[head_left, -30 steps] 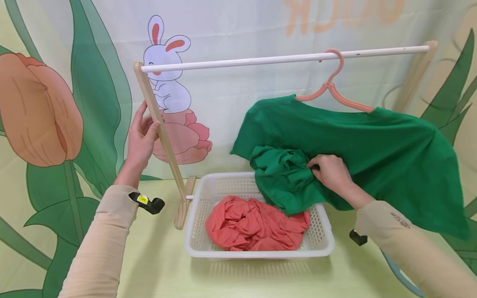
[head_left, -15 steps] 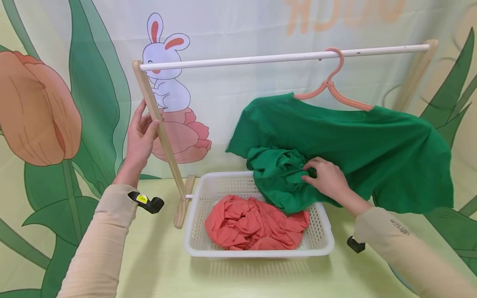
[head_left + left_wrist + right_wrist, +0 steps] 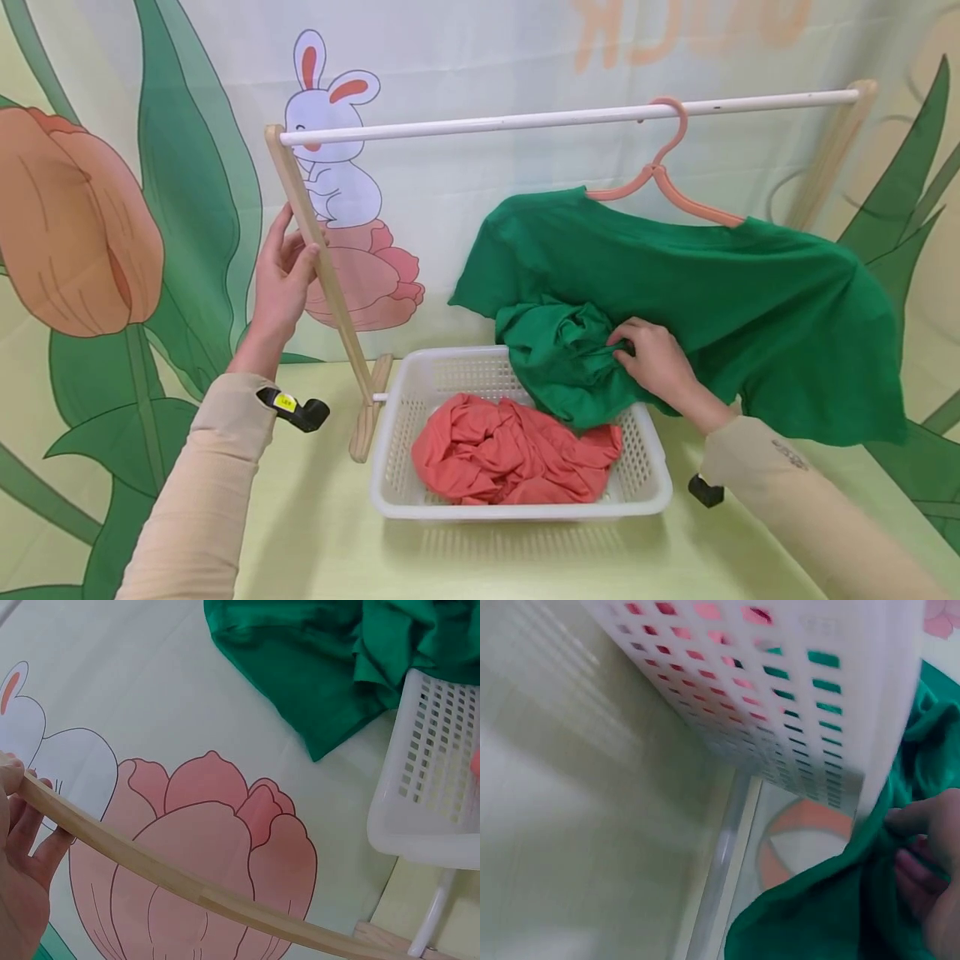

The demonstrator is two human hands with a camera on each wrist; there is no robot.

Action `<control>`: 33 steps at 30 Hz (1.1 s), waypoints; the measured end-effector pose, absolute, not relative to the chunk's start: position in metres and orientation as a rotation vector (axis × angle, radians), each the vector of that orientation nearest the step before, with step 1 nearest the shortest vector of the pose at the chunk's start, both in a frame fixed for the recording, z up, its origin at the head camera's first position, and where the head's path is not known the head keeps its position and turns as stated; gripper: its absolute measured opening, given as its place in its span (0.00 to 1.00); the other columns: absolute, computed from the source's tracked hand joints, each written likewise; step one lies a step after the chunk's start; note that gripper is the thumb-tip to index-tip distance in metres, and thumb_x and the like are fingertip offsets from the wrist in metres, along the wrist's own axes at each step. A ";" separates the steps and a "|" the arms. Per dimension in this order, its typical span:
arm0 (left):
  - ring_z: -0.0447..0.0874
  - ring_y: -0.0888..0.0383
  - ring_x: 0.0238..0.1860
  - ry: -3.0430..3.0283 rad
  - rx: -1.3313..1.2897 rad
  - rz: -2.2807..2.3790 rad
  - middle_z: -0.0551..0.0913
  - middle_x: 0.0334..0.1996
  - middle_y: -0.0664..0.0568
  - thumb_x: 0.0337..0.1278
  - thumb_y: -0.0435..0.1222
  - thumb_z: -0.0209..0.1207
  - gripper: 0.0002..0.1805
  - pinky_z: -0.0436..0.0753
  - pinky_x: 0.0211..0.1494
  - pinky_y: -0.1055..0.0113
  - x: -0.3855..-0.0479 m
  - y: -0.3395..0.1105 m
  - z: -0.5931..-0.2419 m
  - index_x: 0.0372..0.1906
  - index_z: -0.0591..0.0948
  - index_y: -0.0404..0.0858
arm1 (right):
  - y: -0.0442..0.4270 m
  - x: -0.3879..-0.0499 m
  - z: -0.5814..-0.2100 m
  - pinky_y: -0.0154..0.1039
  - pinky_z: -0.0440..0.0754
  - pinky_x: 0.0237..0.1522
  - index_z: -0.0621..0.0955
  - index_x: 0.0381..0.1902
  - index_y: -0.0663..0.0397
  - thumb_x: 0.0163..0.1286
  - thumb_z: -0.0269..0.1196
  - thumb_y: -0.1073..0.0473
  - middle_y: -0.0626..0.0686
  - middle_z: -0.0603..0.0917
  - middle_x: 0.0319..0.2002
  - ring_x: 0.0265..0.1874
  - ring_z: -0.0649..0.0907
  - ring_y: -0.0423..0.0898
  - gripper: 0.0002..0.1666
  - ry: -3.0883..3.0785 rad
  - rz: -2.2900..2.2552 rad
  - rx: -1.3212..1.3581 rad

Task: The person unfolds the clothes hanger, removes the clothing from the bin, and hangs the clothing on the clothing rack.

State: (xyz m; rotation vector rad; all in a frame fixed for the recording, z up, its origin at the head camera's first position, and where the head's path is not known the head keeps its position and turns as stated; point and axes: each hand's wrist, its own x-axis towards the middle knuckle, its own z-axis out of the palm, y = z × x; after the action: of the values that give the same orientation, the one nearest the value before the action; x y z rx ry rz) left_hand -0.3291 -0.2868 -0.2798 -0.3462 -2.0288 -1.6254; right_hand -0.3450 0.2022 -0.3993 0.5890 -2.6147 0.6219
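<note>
A green T-shirt [image 3: 675, 258] hangs on a pink hanger [image 3: 678, 196] hooked over the rack's white rail [image 3: 465, 126]. Its lower part is bunched and droops into a white plastic basket [image 3: 382, 467]. With thumb and fingers my right hand [image 3: 660, 362] pinches the bunched green cloth above the basket's back right corner; the wrist view has it at the right edge, partly cut off. My left hand [image 3: 281, 275] holds the rack's wooden left post [image 3: 330, 287], thumb in front and fingers behind, as the left wrist view also shows. Crumpled coral-red cloth [image 3: 510, 454] lies in the basket.
The rack's right post [image 3: 832, 158] stands behind the shirt, and its left foot [image 3: 366, 425] is close beside the basket. Behind everything hangs a printed backdrop with a rabbit [image 3: 337, 179] and tulips. The tabletop [image 3: 322, 533] is pale green.
My right hand has shifted slightly left and down, its fingers loosening and then closing on the cloth. The shirt and hanger have swung a little left. My left hand has stayed on the post.
</note>
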 end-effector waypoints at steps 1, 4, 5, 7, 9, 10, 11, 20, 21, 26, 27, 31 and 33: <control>0.76 0.53 0.63 -2.027 -0.347 -1.628 0.77 0.57 0.58 0.73 0.36 0.51 0.35 0.71 0.70 0.45 -0.329 -0.287 -0.280 0.77 0.55 0.61 | 0.203 -0.347 -0.399 0.51 0.83 0.39 0.86 0.39 0.58 0.65 0.65 0.68 0.60 0.84 0.46 0.36 0.83 0.55 0.06 -2.590 0.634 0.591; 0.75 0.53 0.63 -2.023 -0.347 -1.635 0.77 0.57 0.59 0.73 0.36 0.51 0.35 0.71 0.70 0.45 -0.330 -0.288 -0.280 0.77 0.55 0.61 | 0.208 -0.351 -0.394 0.51 0.83 0.40 0.86 0.39 0.59 0.65 0.65 0.69 0.60 0.85 0.42 0.36 0.84 0.55 0.06 -2.529 0.660 0.588; 0.75 0.53 0.63 -2.024 -0.345 -1.633 0.77 0.57 0.59 0.73 0.36 0.51 0.35 0.71 0.70 0.45 -0.331 -0.288 -0.280 0.77 0.55 0.61 | 0.209 -0.352 -0.391 0.51 0.83 0.40 0.86 0.39 0.59 0.65 0.65 0.69 0.60 0.85 0.42 0.36 0.84 0.56 0.06 -2.516 0.663 0.583; 0.75 0.53 0.63 -2.027 -0.340 -1.632 0.77 0.57 0.59 0.73 0.36 0.51 0.35 0.71 0.70 0.44 -0.331 -0.288 -0.280 0.77 0.55 0.62 | 0.213 -0.353 -0.385 0.53 0.83 0.40 0.86 0.39 0.59 0.66 0.65 0.68 0.61 0.85 0.42 0.36 0.84 0.56 0.06 -2.492 0.662 0.575; 0.75 0.53 0.63 -2.029 -0.335 -1.630 0.77 0.57 0.58 0.73 0.36 0.50 0.34 0.71 0.70 0.44 -0.331 -0.288 -0.280 0.77 0.55 0.62 | 0.216 -0.353 -0.379 0.53 0.83 0.40 0.87 0.40 0.59 0.66 0.64 0.68 0.61 0.86 0.42 0.36 0.84 0.56 0.06 -2.472 0.660 0.558; 0.75 0.53 0.63 -2.029 -0.335 -1.631 0.77 0.57 0.58 0.73 0.35 0.50 0.34 0.70 0.70 0.44 -0.331 -0.288 -0.280 0.77 0.55 0.62 | 0.218 -0.354 -0.376 0.53 0.83 0.40 0.87 0.40 0.59 0.66 0.64 0.68 0.61 0.86 0.42 0.36 0.84 0.56 0.06 -2.461 0.658 0.547; 0.75 0.53 0.63 -2.030 -0.333 -1.630 0.76 0.58 0.58 0.73 0.36 0.51 0.35 0.70 0.70 0.44 -0.331 -0.288 -0.280 0.77 0.55 0.62 | 0.220 -0.355 -0.374 0.53 0.83 0.40 0.87 0.40 0.59 0.66 0.64 0.68 0.61 0.86 0.41 0.35 0.84 0.56 0.06 -2.448 0.658 0.535; 0.75 0.52 0.64 -2.028 -0.336 -1.639 0.76 0.59 0.54 0.73 0.36 0.51 0.35 0.70 0.70 0.44 -0.329 -0.287 -0.280 0.77 0.55 0.62 | 0.242 -0.361 -0.360 0.53 0.80 0.35 0.87 0.40 0.61 0.68 0.62 0.68 0.64 0.85 0.42 0.33 0.82 0.57 0.07 -2.366 0.638 0.449; 0.75 0.53 0.63 -2.027 -0.336 -1.641 0.76 0.58 0.55 0.73 0.36 0.51 0.35 0.70 0.70 0.44 -0.329 -0.287 -0.280 0.77 0.55 0.62 | 0.243 -0.362 -0.359 0.54 0.79 0.35 0.87 0.40 0.61 0.68 0.62 0.68 0.64 0.84 0.43 0.33 0.82 0.58 0.07 -2.364 0.634 0.432; 0.77 0.63 0.58 -2.029 -0.331 -1.635 0.77 0.56 0.60 0.73 0.36 0.51 0.34 0.71 0.69 0.45 -0.330 -0.287 -0.280 0.77 0.56 0.63 | 0.249 -0.363 -0.363 0.56 0.80 0.37 0.86 0.41 0.62 0.68 0.62 0.68 0.65 0.84 0.44 0.35 0.82 0.60 0.08 -2.386 0.601 0.393; 0.77 0.64 0.58 -2.030 -0.330 -1.632 0.77 0.56 0.60 0.73 0.36 0.51 0.34 0.71 0.69 0.45 -0.330 -0.286 -0.280 0.77 0.56 0.63 | 0.249 -0.363 -0.364 0.56 0.81 0.38 0.86 0.41 0.63 0.68 0.62 0.68 0.65 0.84 0.45 0.35 0.83 0.61 0.08 -2.397 0.592 0.395; 0.77 0.65 0.57 -2.029 -0.334 -1.632 0.77 0.55 0.60 0.73 0.36 0.51 0.34 0.71 0.69 0.44 -0.330 -0.287 -0.280 0.77 0.56 0.63 | 0.249 -0.363 -0.371 0.58 0.82 0.40 0.86 0.42 0.63 0.68 0.62 0.68 0.66 0.84 0.45 0.37 0.84 0.62 0.08 -2.453 0.570 0.414; 0.77 0.64 0.58 -2.028 -0.338 -1.634 0.77 0.56 0.60 0.73 0.36 0.51 0.34 0.70 0.69 0.43 -0.330 -0.287 -0.281 0.77 0.56 0.62 | 0.248 -0.362 -0.374 0.58 0.82 0.41 0.86 0.42 0.63 0.68 0.62 0.68 0.66 0.85 0.45 0.39 0.84 0.63 0.09 -2.475 0.566 0.428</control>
State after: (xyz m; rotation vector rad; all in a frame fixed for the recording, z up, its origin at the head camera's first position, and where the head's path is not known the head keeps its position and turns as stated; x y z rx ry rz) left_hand -0.3297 -0.2872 -0.2806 -0.3385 -2.0284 -1.6338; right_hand -0.3622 0.2477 -0.3742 0.4277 -2.4749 0.5661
